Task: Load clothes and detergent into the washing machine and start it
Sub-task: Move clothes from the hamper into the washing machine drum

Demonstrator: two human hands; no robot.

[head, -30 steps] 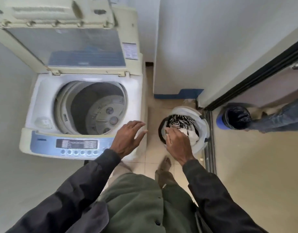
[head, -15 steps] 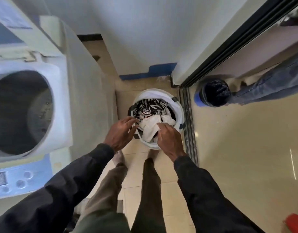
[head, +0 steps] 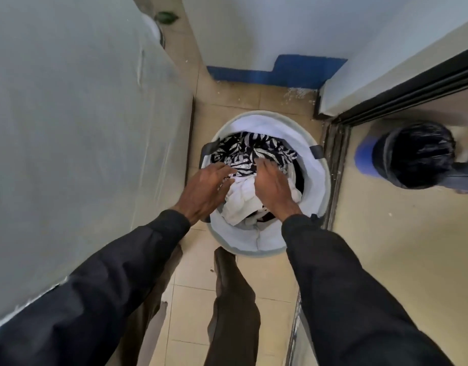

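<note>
A round white laundry basket (head: 316, 178) stands on the tiled floor in front of my feet. Inside lie a black-and-white patterned garment (head: 250, 151) and a white cloth (head: 240, 198). My left hand (head: 206, 190) is in the basket on the left side of the pile, fingers reaching under the patterned garment and white cloth. My right hand (head: 275, 188) presses on the clothes from the right, fingers spread over them. Whether either hand has closed on the fabric does not show. The washing machine's grey side panel (head: 82, 128) fills the left; its tub is out of view.
A dark bin with a black liner (head: 415, 154) stands past the sliding door track (head: 333, 167) on the right. Another person's trouser leg (head: 465, 178) shows at the right edge. A white wall with a blue base strip (head: 275, 72) stands behind the basket.
My view has swung right and down, from the machine's open tub to the basket. Both hands have gone into the basket and onto the clothes.
</note>
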